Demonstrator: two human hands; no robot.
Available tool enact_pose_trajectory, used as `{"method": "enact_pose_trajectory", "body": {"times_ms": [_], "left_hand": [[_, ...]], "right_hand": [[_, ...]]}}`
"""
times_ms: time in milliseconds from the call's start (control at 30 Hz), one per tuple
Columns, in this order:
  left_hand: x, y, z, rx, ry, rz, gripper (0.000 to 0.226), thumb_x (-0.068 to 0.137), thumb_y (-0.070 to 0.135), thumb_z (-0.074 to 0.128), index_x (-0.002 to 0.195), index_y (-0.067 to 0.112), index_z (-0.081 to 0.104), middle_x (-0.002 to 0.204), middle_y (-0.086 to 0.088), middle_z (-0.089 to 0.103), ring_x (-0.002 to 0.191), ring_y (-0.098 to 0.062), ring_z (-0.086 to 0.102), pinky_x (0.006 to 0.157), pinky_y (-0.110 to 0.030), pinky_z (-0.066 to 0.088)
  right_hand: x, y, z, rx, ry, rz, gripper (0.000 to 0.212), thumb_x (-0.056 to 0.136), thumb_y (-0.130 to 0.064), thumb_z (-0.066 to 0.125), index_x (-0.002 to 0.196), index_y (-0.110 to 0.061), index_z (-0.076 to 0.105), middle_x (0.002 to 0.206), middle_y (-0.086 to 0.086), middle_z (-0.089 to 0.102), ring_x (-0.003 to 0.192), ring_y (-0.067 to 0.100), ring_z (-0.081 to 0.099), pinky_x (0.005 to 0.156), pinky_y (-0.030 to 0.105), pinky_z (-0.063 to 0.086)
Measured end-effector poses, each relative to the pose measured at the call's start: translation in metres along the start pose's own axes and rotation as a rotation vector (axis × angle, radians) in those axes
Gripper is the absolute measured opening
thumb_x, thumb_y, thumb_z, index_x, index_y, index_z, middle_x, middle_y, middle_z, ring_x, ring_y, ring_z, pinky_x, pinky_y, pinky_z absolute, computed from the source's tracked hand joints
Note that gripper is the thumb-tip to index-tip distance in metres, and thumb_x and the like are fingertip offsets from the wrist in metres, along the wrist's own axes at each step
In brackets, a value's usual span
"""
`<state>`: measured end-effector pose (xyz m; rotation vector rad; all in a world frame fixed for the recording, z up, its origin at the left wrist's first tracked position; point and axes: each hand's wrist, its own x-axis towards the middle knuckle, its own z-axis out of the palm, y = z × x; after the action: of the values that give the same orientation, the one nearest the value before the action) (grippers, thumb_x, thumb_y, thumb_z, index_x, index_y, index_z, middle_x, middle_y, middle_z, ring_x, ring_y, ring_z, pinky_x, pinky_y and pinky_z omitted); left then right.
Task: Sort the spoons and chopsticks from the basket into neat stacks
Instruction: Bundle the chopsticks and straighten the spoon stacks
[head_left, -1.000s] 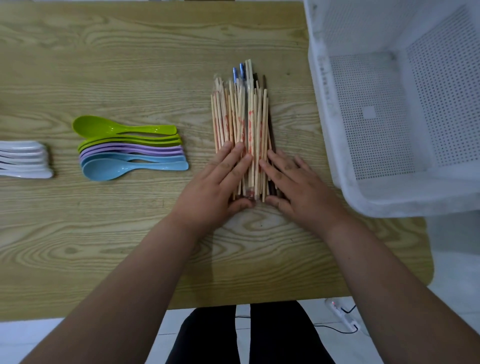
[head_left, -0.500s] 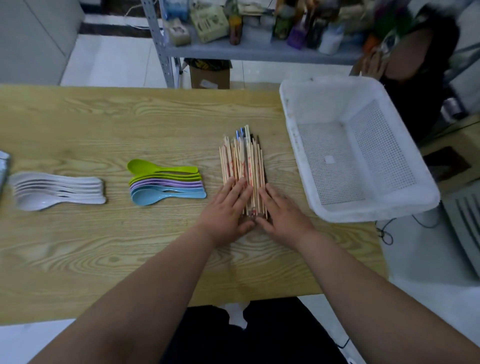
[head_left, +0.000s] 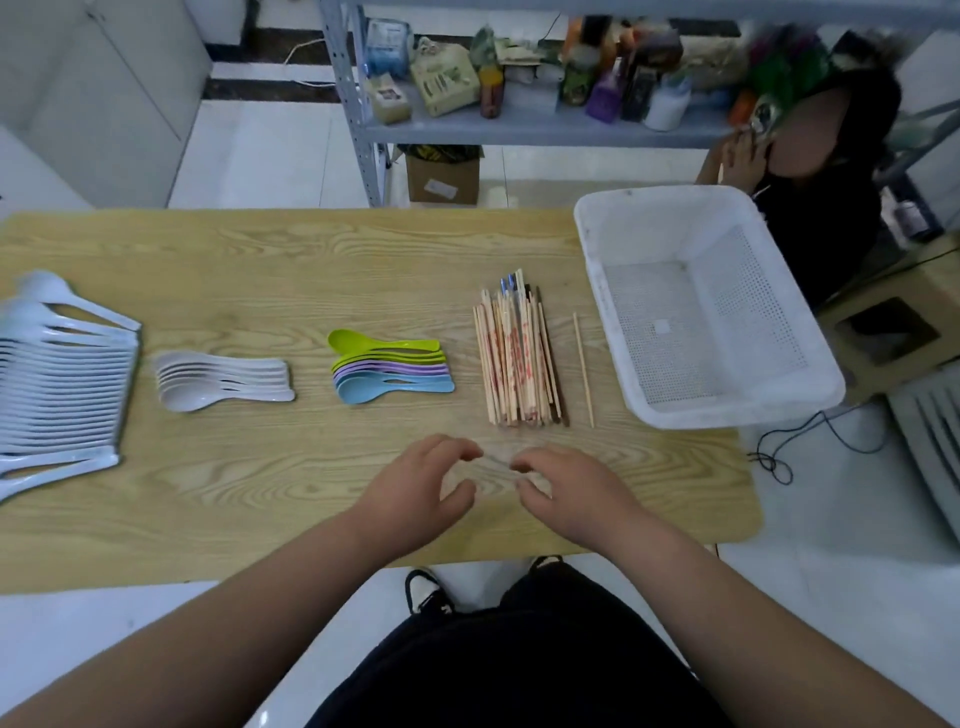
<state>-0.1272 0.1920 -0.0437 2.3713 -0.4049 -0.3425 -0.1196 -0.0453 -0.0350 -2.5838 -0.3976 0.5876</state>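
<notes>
A bundle of chopsticks (head_left: 517, 358) lies lengthwise on the wooden table (head_left: 260, 467), with one single chopstick (head_left: 583, 369) apart on its right. Left of it sit a stack of coloured spoons (head_left: 389, 366), a stack of pale spoons (head_left: 218, 382) and a long row of white spoons (head_left: 62, 395) at the far left. The white perforated basket (head_left: 779, 374) at the right holds nothing. My left hand (head_left: 421, 488) and my right hand (head_left: 569, 491) hover near the table's front edge, below the bundle, fingers loosely curled and holding nothing.
Behind the table stands a metal shelf (head_left: 519, 127) crowded with packets and bottles, a cardboard box (head_left: 441, 174) under it. Another person (head_left: 810, 171) sits beyond the basket. Cables (head_left: 795, 441) hang off the table's right side.
Both hands have lifted off the chopstick bundle and drawn back toward me. One chopstick now lies apart at the bundle's right. The view has tilted up and widened.
</notes>
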Motion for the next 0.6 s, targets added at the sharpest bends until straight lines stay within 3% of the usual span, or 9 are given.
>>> {"method": "enact_pose_trajectory", "body": {"times_ms": [100, 233, 333, 467, 600], "left_hand": [[-0.035, 0.016, -0.014, -0.119, 0.019, -0.085, 0.037, 0.088, 0.033, 0.061, 0.125, 0.031, 0.061, 0.118, 0.020, 0.061, 0.109, 0.009, 0.054, 0.094, -0.023, 0.049], [-0.068, 0.044, -0.025, -0.386, 0.160, -0.264, 0.039, 0.090, 0.012, 0.066, 0.118, 0.039, 0.063, 0.113, 0.021, 0.068, 0.112, 0.000, 0.062, 0.092, -0.018, 0.050], [-0.086, 0.061, -0.030, -0.542, 0.321, -0.395, 0.035, 0.084, 0.017, 0.060, 0.107, 0.042, 0.068, 0.104, 0.014, 0.072, 0.100, -0.005, 0.067, 0.081, -0.011, 0.048], [-0.108, 0.062, -0.034, -0.516, 0.272, -0.434, 0.034, 0.084, 0.021, 0.060, 0.106, 0.046, 0.066, 0.103, 0.015, 0.070, 0.094, -0.007, 0.068, 0.077, -0.010, 0.049], [-0.107, 0.040, -0.045, -0.500, 0.314, -0.448, 0.031, 0.085, 0.019, 0.060, 0.103, 0.043, 0.068, 0.099, 0.015, 0.071, 0.096, -0.008, 0.068, 0.079, -0.011, 0.049]], "right_hand": [[-0.012, -0.026, -0.012, 0.110, -0.059, -0.109, 0.036, 0.095, -0.039, 0.056, 0.129, -0.031, 0.060, 0.119, -0.015, 0.064, 0.112, 0.005, 0.058, 0.095, 0.030, 0.048], [-0.025, -0.043, -0.027, 0.252, -0.127, -0.195, 0.029, 0.094, -0.035, 0.058, 0.123, -0.032, 0.061, 0.113, -0.021, 0.064, 0.107, -0.004, 0.057, 0.093, 0.024, 0.047], [-0.037, -0.048, -0.027, 0.471, -0.118, -0.208, 0.026, 0.087, -0.034, 0.057, 0.112, -0.033, 0.065, 0.103, -0.024, 0.066, 0.103, -0.003, 0.062, 0.088, 0.016, 0.048], [-0.039, -0.053, -0.019, 0.491, -0.157, -0.244, 0.019, 0.085, -0.040, 0.055, 0.102, -0.048, 0.060, 0.107, -0.029, 0.063, 0.104, -0.002, 0.062, 0.086, 0.014, 0.048], [-0.022, -0.064, -0.015, 0.482, -0.158, -0.225, 0.019, 0.087, -0.032, 0.058, 0.104, -0.039, 0.066, 0.108, -0.029, 0.062, 0.103, -0.004, 0.061, 0.085, 0.012, 0.046]]}}
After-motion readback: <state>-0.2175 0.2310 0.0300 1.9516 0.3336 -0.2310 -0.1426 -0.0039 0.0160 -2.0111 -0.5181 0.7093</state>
